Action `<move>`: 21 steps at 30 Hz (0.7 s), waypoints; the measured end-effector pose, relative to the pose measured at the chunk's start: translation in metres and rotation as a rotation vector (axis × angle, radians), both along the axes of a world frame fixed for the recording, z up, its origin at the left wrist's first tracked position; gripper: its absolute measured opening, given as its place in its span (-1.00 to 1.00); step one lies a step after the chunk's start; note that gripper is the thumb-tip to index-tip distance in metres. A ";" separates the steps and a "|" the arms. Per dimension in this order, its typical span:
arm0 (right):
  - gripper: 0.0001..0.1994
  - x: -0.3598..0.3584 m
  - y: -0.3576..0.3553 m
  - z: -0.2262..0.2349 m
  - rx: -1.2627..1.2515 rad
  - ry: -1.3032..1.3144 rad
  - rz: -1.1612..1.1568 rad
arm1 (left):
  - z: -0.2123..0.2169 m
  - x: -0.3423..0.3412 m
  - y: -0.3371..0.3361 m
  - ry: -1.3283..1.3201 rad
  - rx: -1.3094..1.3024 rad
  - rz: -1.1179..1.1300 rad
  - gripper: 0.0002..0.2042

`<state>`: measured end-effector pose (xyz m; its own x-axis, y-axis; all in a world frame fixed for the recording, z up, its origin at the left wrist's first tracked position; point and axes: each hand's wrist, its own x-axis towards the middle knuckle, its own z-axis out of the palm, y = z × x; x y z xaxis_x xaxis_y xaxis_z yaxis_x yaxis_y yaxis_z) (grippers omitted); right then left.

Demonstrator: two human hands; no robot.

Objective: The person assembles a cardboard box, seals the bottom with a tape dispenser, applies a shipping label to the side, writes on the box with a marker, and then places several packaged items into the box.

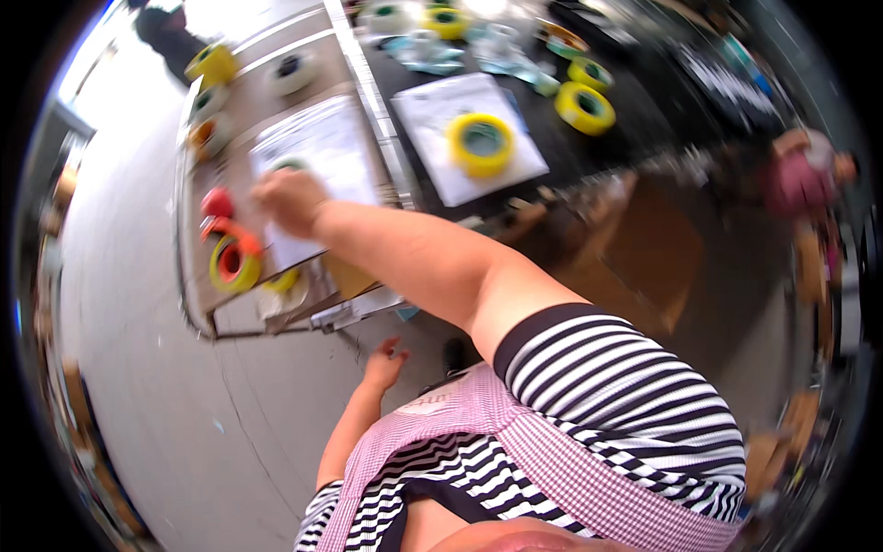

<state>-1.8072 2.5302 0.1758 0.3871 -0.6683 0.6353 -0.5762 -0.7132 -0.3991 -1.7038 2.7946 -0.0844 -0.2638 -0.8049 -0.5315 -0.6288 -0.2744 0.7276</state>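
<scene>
Up at ten o'clock, the right hand curls over papers, its grip too blurred to tell, the left hand hangs loosely open at seven, and one yellow tape roll already sits on sheets past twelve, what's left unclear.

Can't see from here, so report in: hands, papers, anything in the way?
Right hand over white papers, green object at its far side, grip blurred. Left hand low, apparently empty. Orange tape dispenser close by, leftward.
</scene>
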 end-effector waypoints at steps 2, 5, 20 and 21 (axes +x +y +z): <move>-0.88 -0.025 0.050 0.044 0.048 -0.365 0.094 | 0.028 -0.017 -0.014 0.142 0.007 0.031 -0.53; -0.82 -0.119 0.119 0.053 0.410 -0.597 0.106 | 0.072 -0.063 -0.035 0.510 0.079 0.071 -0.58; -0.71 -0.395 0.408 -0.117 0.857 -1.277 -0.667 | 0.148 -0.393 0.013 0.561 0.304 -0.581 -0.82; -0.68 -0.419 0.414 -0.117 0.920 -1.068 -0.699 | 0.163 -0.411 0.014 0.461 0.116 -0.621 -0.85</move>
